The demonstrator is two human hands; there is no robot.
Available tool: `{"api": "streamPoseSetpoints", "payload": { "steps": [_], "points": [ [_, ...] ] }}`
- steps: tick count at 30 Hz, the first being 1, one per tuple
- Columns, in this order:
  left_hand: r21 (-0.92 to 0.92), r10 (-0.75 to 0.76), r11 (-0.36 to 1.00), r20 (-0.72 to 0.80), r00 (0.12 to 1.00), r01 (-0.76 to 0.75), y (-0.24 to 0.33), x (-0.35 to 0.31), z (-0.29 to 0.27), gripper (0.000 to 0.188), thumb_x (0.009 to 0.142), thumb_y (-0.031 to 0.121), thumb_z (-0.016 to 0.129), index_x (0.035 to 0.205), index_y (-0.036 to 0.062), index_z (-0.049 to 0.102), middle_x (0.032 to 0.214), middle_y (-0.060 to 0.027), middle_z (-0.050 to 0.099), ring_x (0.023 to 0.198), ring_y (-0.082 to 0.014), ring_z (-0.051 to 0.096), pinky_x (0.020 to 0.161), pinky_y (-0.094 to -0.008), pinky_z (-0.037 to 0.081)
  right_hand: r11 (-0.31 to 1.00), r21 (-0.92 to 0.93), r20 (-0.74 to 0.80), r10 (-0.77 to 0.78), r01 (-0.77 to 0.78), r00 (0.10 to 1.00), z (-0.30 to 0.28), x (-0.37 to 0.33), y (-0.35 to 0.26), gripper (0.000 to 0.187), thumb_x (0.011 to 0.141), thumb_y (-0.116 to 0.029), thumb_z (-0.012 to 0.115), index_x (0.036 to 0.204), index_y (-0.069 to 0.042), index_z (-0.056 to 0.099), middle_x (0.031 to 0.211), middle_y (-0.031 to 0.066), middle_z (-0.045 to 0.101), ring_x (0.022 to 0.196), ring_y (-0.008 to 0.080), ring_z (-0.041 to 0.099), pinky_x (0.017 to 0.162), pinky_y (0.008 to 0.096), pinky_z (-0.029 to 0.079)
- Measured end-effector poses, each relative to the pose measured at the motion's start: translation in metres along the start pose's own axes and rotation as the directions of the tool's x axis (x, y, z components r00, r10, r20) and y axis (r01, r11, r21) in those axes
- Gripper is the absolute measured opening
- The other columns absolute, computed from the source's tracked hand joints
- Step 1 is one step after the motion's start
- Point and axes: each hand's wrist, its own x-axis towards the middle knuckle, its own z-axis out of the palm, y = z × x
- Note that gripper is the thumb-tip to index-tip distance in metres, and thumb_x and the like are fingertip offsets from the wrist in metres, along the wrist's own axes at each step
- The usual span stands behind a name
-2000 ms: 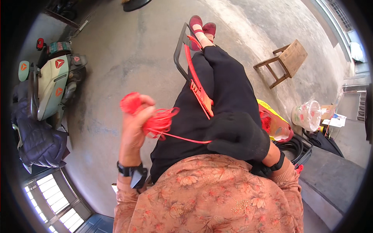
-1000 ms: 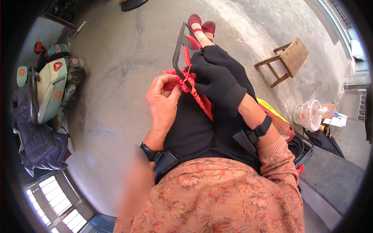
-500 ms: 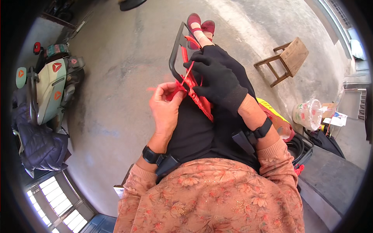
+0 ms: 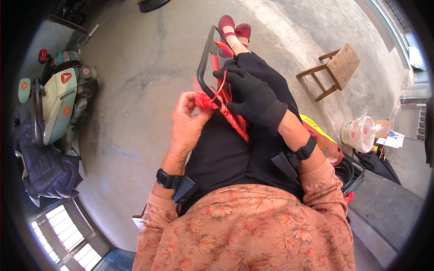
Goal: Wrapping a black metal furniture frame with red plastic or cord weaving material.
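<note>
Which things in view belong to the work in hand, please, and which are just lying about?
In the work:
red cord bundle, in the bare left hand;
black frame, by the gloved right hand.

Apparently just lying about:
wooden stool;
scooter;
dark quilted garment by the scooter;
translucent bucket.

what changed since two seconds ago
The left hand has carried the red cord bundle rightward and forward to the black frame; the gloved right hand has moved forward and slightly left, beside the frame. The wooden stool and scooter stayed put.
</note>
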Motion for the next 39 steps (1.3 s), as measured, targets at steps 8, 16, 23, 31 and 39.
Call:
{"api": "streamPoseSetpoints", "payload": {
  "steps": [8,16,23,31,39],
  "points": [
    [0.545,0.339,0.804,-0.091,0.937,-0.238,0.001,0.002,0.017,0.023,0.071,-0.006,0.074,0.083,0.0024,0.056,0.081,-0.0007,0.056,0.064,-0.0057,0.054,0.058,-0.0207,0.045,1.000,0.014,0.044,-0.004,0.003,0.999,0.004,0.003,0.008,0.056,0.074,-0.012,0.070,0.128,-0.012,0.054,0.128,0.0097,0.051,0.112,0.0281,0.053,0.091,0.0362,0.048],
    [-0.001,0.079,0.997,0.029,0.996,-0.079,0.014,0.004,0.006,0.020,0.078,-0.011,0.067,0.091,0.0011,0.057,0.091,-0.0026,0.062,0.080,-0.0085,0.061,0.071,-0.0223,0.052,0.967,0.248,0.037,0.048,-0.056,0.998,0.007,0.002,0.014,0.053,0.075,-0.009,0.071,0.125,-0.012,0.057,0.129,0.0098,0.054,0.108,0.0224,0.058,0.092,0.0316,0.048],
    [-0.152,0.038,0.988,0.111,0.993,-0.021,0.013,0.010,0.014,0.018,0.081,-0.010,0.066,0.093,0.0002,0.058,0.097,-0.0076,0.064,0.082,-0.0131,0.063,0.079,-0.0287,0.056,0.817,0.529,0.144,0.178,-0.228,0.973,0.001,-0.003,0.018,0.048,0.075,-0.006,0.070,0.121,-0.003,0.056,0.117,0.0079,0.060,0.104,0.0162,0.058,0.091,0.0296,0.048],
    [-0.217,-0.006,0.976,0.075,0.997,0.022,0.027,-0.009,-0.011,0.007,0.089,0.001,0.060,0.094,0.0020,0.057,0.096,-0.0142,0.066,0.081,-0.0160,0.065,0.072,-0.0276,0.055,0.680,0.702,-0.056,0.352,-0.213,0.934,-0.026,-0.073,0.021,0.044,0.079,-0.006,0.067,0.120,-0.001,0.055,0.108,0.0055,0.061,0.097,0.0121,0.058,0.083,0.0277,0.049],
    [-0.492,-0.025,0.702,0.705,0.709,0.514,0.038,-0.039,0.026,0.035,0.089,0.038,0.061,0.100,0.0050,0.057,0.133,-0.0248,0.049,0.112,-0.0298,0.057,0.078,-0.0345,0.054,0.520,0.842,-0.128,0.453,-0.145,0.882,-0.064,-0.130,-0.037,0.040,0.083,-0.010,0.065,0.120,0.000,0.055,0.103,0.0045,0.061,0.090,0.0110,0.058,0.078,0.0259,0.048]
  ]
}}
